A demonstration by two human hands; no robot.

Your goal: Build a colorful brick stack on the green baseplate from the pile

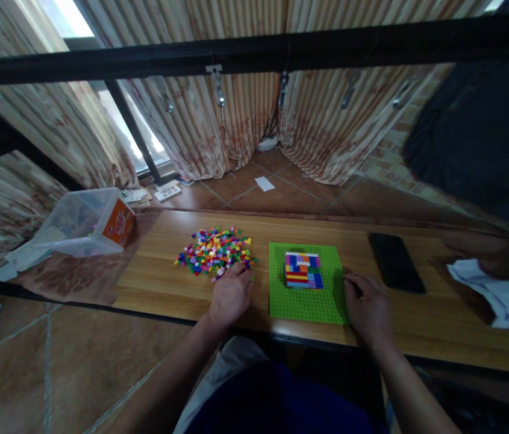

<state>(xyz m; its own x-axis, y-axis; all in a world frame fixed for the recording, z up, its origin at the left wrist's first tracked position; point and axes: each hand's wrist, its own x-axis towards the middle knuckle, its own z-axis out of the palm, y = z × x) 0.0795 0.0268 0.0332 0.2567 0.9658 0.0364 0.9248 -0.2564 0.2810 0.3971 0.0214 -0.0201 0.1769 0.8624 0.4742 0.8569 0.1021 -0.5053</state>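
Observation:
A heap of small multicoloured toy bricks (211, 250) lies on the wooden table. At its near right edge, my left hand (232, 292) reaches down with bent fingers; whatever they pinch is hidden. Right of the heap is a green studded baseplate (302, 307). On it sits a roughly square patch of joined bricks (303, 270) in purple, blue, red, yellow, orange and white. My right hand (368, 304) rests at the baseplate's right edge, its fingers curled in. Whether it holds a brick or only touches the plate's edge, I cannot make out.
A black phone (397, 262) and a crumpled white cloth (498, 292) lie to the right on the table (159, 289). A clear plastic bin (87, 223) with an orange label stands at the left. A dark metal bar (254, 54) crosses above, before striped curtains.

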